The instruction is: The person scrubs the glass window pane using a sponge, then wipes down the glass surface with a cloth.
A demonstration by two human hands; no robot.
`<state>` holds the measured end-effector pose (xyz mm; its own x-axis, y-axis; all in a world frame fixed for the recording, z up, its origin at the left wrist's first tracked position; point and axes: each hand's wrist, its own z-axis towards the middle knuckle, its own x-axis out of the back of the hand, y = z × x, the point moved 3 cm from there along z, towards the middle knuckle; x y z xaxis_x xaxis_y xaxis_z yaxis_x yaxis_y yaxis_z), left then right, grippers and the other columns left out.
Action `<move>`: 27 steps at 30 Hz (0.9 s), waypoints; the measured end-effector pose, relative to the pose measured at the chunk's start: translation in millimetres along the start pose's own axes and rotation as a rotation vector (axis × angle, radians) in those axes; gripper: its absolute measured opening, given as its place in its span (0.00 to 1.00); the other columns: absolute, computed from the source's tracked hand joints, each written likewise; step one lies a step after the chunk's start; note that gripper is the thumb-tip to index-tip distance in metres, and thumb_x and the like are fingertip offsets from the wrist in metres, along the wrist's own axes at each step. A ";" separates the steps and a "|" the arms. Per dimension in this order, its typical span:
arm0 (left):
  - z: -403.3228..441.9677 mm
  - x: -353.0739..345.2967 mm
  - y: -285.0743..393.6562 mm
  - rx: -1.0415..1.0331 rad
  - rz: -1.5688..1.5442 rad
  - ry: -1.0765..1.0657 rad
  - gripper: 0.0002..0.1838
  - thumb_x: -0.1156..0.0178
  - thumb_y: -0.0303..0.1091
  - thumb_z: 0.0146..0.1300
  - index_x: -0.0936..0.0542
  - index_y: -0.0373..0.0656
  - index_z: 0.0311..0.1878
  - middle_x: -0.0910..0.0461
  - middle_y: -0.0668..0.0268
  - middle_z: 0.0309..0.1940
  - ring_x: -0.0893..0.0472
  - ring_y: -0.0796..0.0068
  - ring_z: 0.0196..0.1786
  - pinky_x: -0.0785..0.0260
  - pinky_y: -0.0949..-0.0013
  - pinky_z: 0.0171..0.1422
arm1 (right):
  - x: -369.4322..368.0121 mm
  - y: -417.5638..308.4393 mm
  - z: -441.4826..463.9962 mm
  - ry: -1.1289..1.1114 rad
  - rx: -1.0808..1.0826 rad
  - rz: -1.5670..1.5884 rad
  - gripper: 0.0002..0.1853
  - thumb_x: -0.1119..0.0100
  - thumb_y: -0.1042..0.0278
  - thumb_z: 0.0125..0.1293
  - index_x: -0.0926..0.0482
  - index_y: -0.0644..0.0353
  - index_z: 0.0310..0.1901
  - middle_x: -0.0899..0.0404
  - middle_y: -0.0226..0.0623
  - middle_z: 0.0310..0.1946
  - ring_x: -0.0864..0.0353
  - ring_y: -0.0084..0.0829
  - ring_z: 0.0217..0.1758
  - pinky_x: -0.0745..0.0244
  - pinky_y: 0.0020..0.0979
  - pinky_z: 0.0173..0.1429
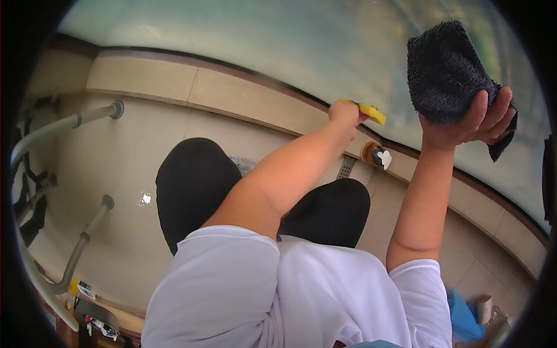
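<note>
My left hand [346, 115] is closed around a yellow sponge [373, 113] low against the frosted glass panel [278, 40], just above its dark bottom edge. Higher up and to the right, my right hand [458, 124] grips a dark grey fluffy cloth [444, 72]. The cloth is bunched over the fingers in front of the glass, and one corner hangs down beside the hand. Whether it touches the glass cannot be made out.
A tiled ledge [145, 78] runs below the glass. A small brown container [369, 152] with something white stands near my left hand. Grey grab bars [93, 118] are at the left, a floor drain [346, 166] between knees and ledge, a blue item [463, 316] at lower right.
</note>
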<state>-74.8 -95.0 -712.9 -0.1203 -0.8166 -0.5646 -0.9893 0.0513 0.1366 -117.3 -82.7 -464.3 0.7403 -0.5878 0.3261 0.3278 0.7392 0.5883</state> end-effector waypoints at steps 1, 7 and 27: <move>6.9 9.4 6.1 -0.034 0.042 0.014 0.09 0.55 0.26 0.60 0.29 0.37 0.41 0.25 0.60 0.34 0.24 0.69 0.36 0.29 0.64 0.35 | -0.5 -0.6 0.4 -0.007 0.007 0.000 0.32 0.52 0.31 0.54 0.34 0.45 0.52 0.34 0.46 0.58 0.48 0.44 0.66 0.55 0.38 0.64; 40.0 71.5 88.7 -0.254 -0.252 0.233 0.09 0.56 0.19 0.57 0.30 0.36 0.41 0.27 0.60 0.33 0.25 0.70 0.33 0.29 0.67 0.36 | 0.5 2.5 -6.4 -0.005 -0.002 -0.040 0.30 0.52 0.31 0.54 0.33 0.43 0.51 0.33 0.43 0.58 0.46 0.43 0.66 0.54 0.38 0.64; -1.4 61.1 91.6 -0.284 0.095 0.228 0.10 0.56 0.23 0.60 0.34 0.36 0.45 0.29 0.59 0.41 0.26 0.69 0.38 0.30 0.67 0.41 | 7.7 3.0 83.8 -0.174 0.145 0.106 0.38 0.46 0.27 0.46 0.29 0.45 0.54 0.33 0.42 0.55 0.38 0.43 0.58 0.43 0.39 0.57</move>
<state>-172.6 -140.9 -733.7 -0.1576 -0.9244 -0.3472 -0.9084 -0.0021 0.4181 -159.8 -112.5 -398.0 0.6498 -0.5663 0.5070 0.1564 0.7523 0.6400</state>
